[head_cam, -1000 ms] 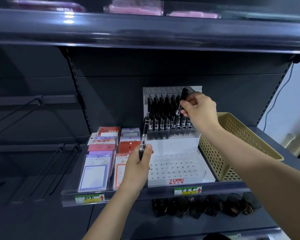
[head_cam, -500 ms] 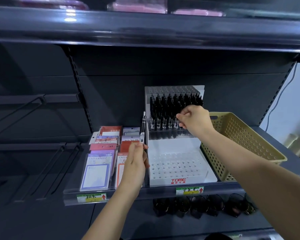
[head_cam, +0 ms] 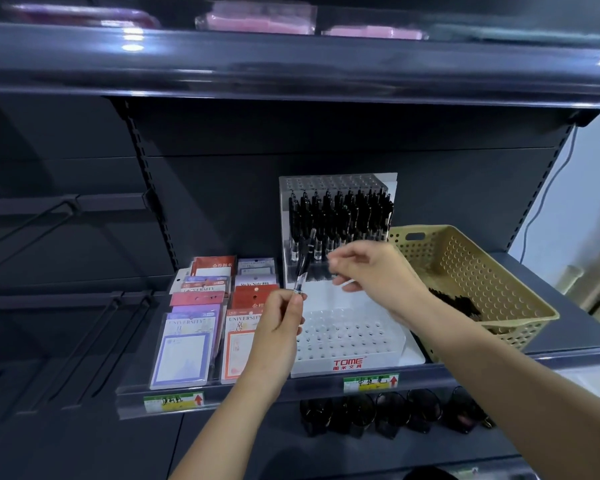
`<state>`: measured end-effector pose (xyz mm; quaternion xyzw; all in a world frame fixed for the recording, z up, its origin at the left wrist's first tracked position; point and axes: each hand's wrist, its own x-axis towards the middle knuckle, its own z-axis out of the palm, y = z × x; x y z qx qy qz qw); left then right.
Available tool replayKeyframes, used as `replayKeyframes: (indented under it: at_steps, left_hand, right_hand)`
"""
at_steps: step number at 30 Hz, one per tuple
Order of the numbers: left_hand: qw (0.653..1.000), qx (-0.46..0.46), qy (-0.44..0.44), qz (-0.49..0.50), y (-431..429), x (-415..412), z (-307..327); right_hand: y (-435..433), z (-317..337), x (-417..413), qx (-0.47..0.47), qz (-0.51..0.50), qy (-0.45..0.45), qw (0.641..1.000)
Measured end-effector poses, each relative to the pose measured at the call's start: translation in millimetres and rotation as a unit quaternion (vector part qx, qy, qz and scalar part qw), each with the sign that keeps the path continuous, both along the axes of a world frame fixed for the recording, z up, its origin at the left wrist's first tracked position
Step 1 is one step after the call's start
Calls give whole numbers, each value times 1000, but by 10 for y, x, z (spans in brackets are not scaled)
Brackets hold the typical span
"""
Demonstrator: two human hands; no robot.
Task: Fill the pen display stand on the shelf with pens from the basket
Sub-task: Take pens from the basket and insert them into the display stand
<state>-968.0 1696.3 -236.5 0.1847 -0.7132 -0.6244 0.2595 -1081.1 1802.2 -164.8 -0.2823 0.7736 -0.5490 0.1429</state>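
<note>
Head view: looking down at a dark shelf (head_cam: 541,282).
Left hand (head_cam: 281,320): its grip pinches the lower end of a pen (head_cam: 303,263) with a clear barrel and black clip.
Pen axis: nearly upright, top leaning slightly right.
Right hand (head_cam: 371,271): grip loose and empty, fingertips just right of the pen.
Stand (head_cam: 347,337): white holed plastic; back tier holds black pens (head_cam: 340,216), front tier is bare.
Basket (head_cam: 465,258): beige perforated plastic, right of the stand.

Front holes of the pen display stand (head_cam: 361,341) lie free between sticky-note packs (head_cam: 194,327) and basket (head_cam: 465,265); pens (head_cam: 340,216) crowd its back.
</note>
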Motion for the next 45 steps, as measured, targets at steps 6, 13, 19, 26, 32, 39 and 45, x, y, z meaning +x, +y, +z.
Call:
replayKeyframes:
  at_steps: [6, 13, 19, 26, 32, 39, 45]
  left_hand:
    - [1000, -25, 0, -13, 89, -53, 37]
    - [996, -84, 3, 31, 142, -157, 86]
    - [988, -144, 4, 51, 129, -235, 89]
    - [985, -161, -4, 57, 12, -186, 150]
    - [983, -165, -7, 74, -109, -115, 209]
    - [981, -173, -25, 81, -210, 2, 246]
    - [979, -181, -25, 90, -275, 14, 259]
  right_hand:
    - [27, -13, 157, -43, 32, -48, 997]
    - [61, -60, 166, -73, -4, -72, 995]
    - [110, -26, 81, -43, -24, -56, 997]
    - [211, 336, -248, -51, -121, 34, 991]
    - [90, 456, -413, -28, -169, 155, 973]
    - [-3, 387, -501, 52, -164, 225, 959]
    - [-37, 247, -550, 86, -159, 201, 963]
